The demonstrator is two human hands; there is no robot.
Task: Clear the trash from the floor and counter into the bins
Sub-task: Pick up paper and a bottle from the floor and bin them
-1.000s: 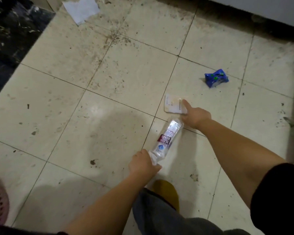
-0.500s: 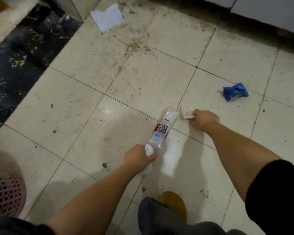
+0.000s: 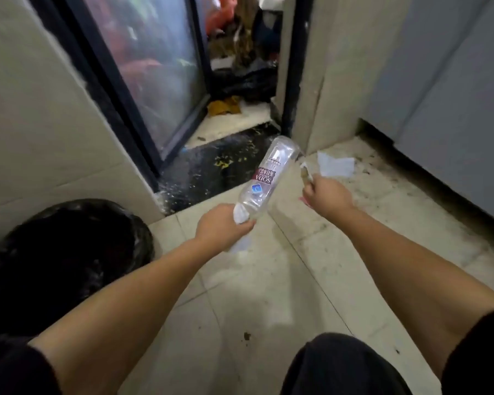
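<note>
Now | left hand [image 3: 226, 228] fist-closed around soda bottle [image 3: 264, 179] neck, base aimed up-right toward doorway | right hand [image 3: 325, 195] pinching crumpled scrap [image 3: 305, 171].

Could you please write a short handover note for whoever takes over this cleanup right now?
Left hand: shut on the bottle at its neck end, with some white paper.
Right hand: shut on a small scrap.
Bin, black-lined, stands at lower left; nothing held is over it yet.
Done: bottle and scrap are off the floor.
Left: drop both in the bin, then fetch the white paper lying by the wall.
</note>
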